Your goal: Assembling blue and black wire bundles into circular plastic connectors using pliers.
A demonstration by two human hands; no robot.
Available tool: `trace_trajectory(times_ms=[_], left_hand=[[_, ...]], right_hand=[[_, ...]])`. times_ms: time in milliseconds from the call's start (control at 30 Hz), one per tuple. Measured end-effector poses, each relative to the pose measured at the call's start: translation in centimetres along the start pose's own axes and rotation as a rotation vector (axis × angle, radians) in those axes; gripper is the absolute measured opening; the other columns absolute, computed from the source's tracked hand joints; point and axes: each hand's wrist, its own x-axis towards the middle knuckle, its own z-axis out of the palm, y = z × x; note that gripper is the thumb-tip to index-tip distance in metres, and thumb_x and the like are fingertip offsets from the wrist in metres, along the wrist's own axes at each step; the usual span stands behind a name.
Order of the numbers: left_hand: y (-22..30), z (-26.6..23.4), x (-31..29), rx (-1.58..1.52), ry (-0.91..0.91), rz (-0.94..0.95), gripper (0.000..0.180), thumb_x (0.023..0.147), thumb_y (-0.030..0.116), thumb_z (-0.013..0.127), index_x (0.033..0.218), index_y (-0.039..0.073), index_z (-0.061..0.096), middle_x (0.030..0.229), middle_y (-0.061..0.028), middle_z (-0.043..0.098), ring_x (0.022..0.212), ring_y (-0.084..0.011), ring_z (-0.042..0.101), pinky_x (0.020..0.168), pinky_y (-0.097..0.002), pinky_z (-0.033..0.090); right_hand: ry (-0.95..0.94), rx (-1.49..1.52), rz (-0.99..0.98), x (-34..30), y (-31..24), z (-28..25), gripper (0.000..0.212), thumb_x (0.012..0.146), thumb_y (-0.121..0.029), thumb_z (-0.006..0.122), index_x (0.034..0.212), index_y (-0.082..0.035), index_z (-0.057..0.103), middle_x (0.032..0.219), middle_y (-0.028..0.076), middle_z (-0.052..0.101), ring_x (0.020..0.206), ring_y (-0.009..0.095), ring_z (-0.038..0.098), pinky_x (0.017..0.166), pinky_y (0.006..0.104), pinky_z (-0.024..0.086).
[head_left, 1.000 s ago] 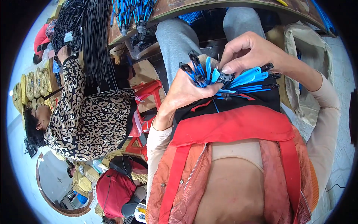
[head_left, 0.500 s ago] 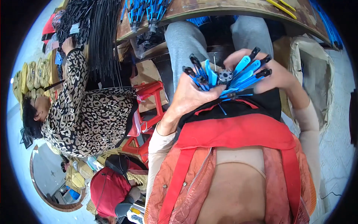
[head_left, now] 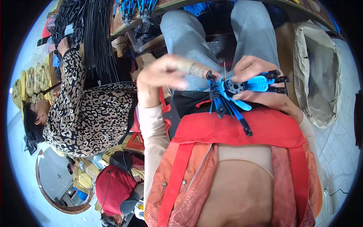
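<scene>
My right hand [head_left: 251,70] grips a folding frame made of a round dark hub [head_left: 236,88] with several blue plastic arms [head_left: 256,84]. Black tips [head_left: 280,78] end the arms. Some arms are bunched in the right hand, pointing right, while others hang loose toward my lap, one with a black end [head_left: 246,128]. A thin metal pin stands up beside the hub. My left hand [head_left: 160,75] is left of the frame, partly smeared by motion. One finger, wrapped in tan tape [head_left: 191,68], stretches to a black end at the frame's left side.
A workbench [head_left: 166,5] with bundles of blue parts [head_left: 145,9] runs along the far side. At right stands an open pale sack [head_left: 321,68]. A co-worker in a patterned top [head_left: 90,109] sits at left by long black rods [head_left: 99,41]. Another person in red [head_left: 115,187] is behind.
My left hand has let go of its bunch of arms and moved left and up. My right hand has closed round the hub and right-hand arms. The left-hand arms now hang lower.
</scene>
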Motion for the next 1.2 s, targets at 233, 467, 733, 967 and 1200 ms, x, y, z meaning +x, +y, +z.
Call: trace_trajectory(times_ms=[233,467,733,967,1200], left_hand=[[0.0,-1.0,6.4,0.093,-0.043,0.056,0.031,0.076,0.019,0.08,0.089,-0.006,0.068,0.093,-0.02,0.066,0.084,-0.0299,0.065,0.076,-0.0381,0.051],[-1.8,-0.5,5.2,0.035,0.068,0.058,0.029,0.077,0.001,0.074,0.105,-0.003,0.067,0.103,-0.0087,0.066,0.096,-0.016,0.062,0.086,-0.0297,0.049],[-1.2,3.9,6.2,-0.109,0.536,-0.029,0.022,0.076,0.002,0.078,0.095,-0.001,0.066,0.091,-0.0026,0.065,0.082,-0.0089,0.059,0.073,-0.023,0.049],[-1.7,4.6,7.1,-0.081,0.624,-0.026,0.021,0.072,0.003,0.082,0.087,0.003,0.067,0.074,0.0036,0.062,0.068,-0.0028,0.054,0.057,-0.0196,0.041],[-1.4,4.3,6.9,-0.027,0.629,-0.091,0.022,0.071,0.001,0.081,0.086,0.003,0.066,0.072,0.0032,0.061,0.066,-0.0027,0.053,0.056,-0.0191,0.04]], right_hand=[[0.018,-0.013,-0.027,-0.1,-0.3,0.0,0.031,0.071,-0.004,0.083,0.099,-0.002,0.07,0.097,0.012,0.067,0.088,0.018,0.065,0.077,0.0285,0.05],[-0.014,-0.02,-0.06,0.0,0.1,-0.7,0.032,0.071,-0.007,0.084,0.098,-0.002,0.069,0.097,0.012,0.067,0.088,0.019,0.065,0.078,0.0292,0.05],[0.063,0.087,-0.019,-0.7,0.6,-1.4,0.033,0.07,-0.006,0.085,0.098,0.0,0.068,0.099,0.013,0.066,0.09,0.018,0.064,0.079,0.0283,0.049],[0.171,0.013,0.012,-1.2,0.3,-1.1,0.035,0.069,-0.003,0.084,0.1,0.0,0.068,0.096,0.01,0.066,0.088,0.016,0.063,0.079,0.0275,0.048],[0.13,0.029,0.075,-0.9,-0.3,-1.4,0.031,0.073,-0.006,0.082,0.101,-0.001,0.069,0.099,0.011,0.066,0.091,0.017,0.063,0.081,0.0277,0.048]])
